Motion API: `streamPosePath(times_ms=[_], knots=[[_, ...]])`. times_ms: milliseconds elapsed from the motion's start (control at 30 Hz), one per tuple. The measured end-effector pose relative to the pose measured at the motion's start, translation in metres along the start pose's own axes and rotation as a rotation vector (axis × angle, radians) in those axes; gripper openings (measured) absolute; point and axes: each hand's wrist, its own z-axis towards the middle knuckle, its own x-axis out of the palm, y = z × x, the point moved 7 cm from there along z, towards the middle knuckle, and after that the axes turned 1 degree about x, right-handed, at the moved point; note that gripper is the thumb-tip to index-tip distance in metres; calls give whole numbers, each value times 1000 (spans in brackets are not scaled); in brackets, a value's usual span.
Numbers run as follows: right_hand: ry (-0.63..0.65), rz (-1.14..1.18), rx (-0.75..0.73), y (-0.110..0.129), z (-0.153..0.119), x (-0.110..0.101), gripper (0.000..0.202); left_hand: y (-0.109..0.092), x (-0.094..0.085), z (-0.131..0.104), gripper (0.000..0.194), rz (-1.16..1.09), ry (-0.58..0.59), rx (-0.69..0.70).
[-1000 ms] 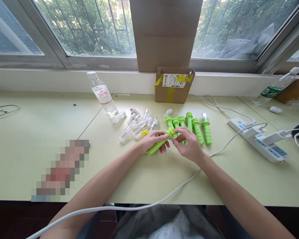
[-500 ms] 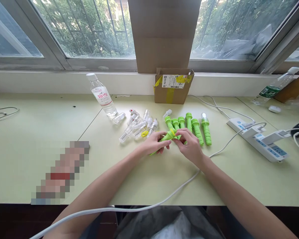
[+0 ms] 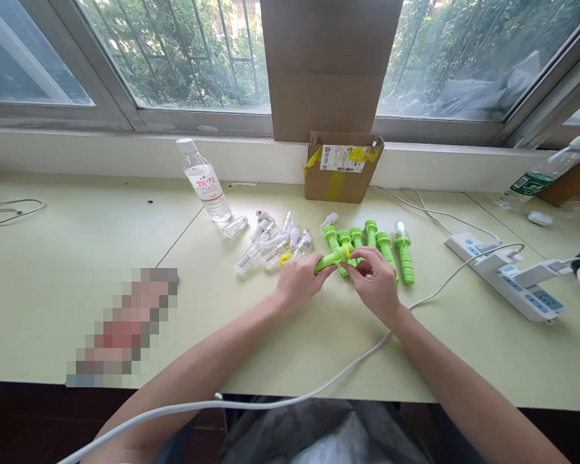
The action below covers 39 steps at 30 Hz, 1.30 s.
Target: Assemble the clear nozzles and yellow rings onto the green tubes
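Observation:
My left hand is closed around a green plastic tube with a flared end, like a small torch handle. A yellow ring sits at that flared end. The thumb and fingers of my right hand pinch at the ring; their tips partly cover it. Just behind my hands stand or lie several similar green tubes, some hidden by my fingers. The rightmost green tube carries a clear cap. To the left lies a pile of clear plastic tubes, with another yellow ring among them.
A water bottle stands behind the pile, and an open cardboard box is by the wall. On the right lies a white power strip with plugs. A white cable crosses the table in front of me, over my left forearm.
The held tube has turned to lie more level, and my left fingers have shifted beneath it. My right hand stays at the ring end. The whole view has shifted slightly.

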Motion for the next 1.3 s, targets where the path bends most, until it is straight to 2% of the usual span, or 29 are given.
streamPosePath(times_ms=[400,600,767,1000,1300], knots=[[50,44,15,-7,2,3,10,6,4,1,48,-354,74,-119],[48,34,-4,-7,2,4,9,6,6,3,53,-545,192,-188],[55,43,-13,-7,2,4,10,7,8,3,54,-608,237,-202],[100,6,-91,-8,1,5,9,10,19,-2,53,-758,414,-295],[111,-8,-95,-9,2,5,6,9,21,-5,55,-919,534,-377]])
